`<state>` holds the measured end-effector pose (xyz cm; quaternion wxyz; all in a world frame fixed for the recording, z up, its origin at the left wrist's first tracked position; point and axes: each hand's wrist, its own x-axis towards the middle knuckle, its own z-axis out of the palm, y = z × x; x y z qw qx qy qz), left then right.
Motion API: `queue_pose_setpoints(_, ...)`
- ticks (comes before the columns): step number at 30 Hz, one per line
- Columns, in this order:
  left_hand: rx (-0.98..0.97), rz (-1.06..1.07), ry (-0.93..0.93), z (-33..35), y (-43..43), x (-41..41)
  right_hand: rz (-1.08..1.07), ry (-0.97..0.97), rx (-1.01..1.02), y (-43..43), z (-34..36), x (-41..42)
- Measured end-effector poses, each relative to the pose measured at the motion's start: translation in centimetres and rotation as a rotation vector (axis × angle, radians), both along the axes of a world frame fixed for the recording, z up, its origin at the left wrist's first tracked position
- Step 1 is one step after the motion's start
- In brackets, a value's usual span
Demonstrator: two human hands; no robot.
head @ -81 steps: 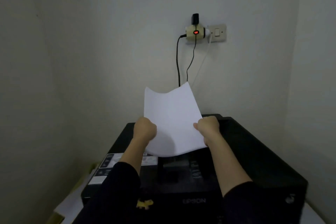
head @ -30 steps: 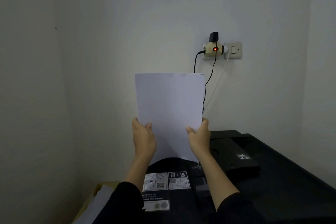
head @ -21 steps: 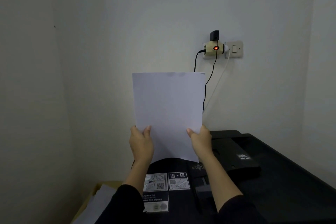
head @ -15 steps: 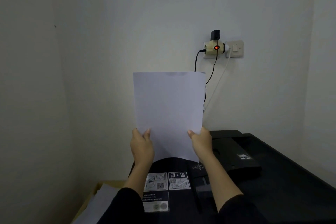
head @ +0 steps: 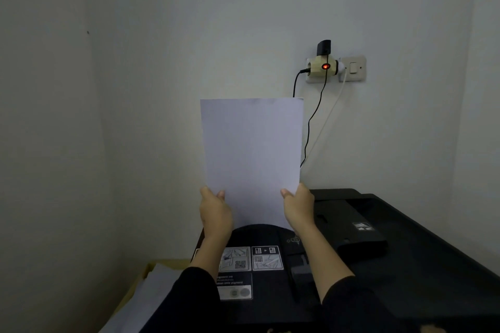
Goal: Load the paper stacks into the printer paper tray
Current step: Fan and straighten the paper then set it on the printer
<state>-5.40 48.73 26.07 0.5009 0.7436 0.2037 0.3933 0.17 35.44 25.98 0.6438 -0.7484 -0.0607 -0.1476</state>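
White paper stack upright, gripped between left hand and right hand.

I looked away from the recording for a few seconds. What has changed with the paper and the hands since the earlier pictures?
The paper stack was bowed and held low over the printer; it now stands upright and flat, raised before the wall. The left hand and right hand have kept hold of its lower edges throughout. Over the last second almost nothing moved. The printer and wall socket are unchanged.
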Motion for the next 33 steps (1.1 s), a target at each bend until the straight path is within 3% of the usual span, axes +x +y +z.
queue_pose_setpoints(7,0.073,0.114,0.036,3.3,0.0,-1.4,-0.071,-0.079,0.019,-0.7,3.0,-1.3)
queue_pose_setpoints(14,0.157,0.086,0.493,3.8,1.1,-3.7,-0.012,0.245,-0.021,-0.6,2.4,-2.2)
queue_pose_setpoints(21,0.267,-0.013,0.836,0.1,1.7,-4.7,0.047,0.428,-0.387,-0.7,0.0,-3.5)
queue_pose_setpoints(28,0.423,0.117,0.933,-0.8,1.1,-4.4,-0.02,0.399,-0.669,-0.8,0.0,-4.7)
queue_pose_setpoints(33,0.555,0.211,1.125,-0.8,1.0,-4.5,-0.073,0.33,-0.795,-1.1,-0.3,-5.4)
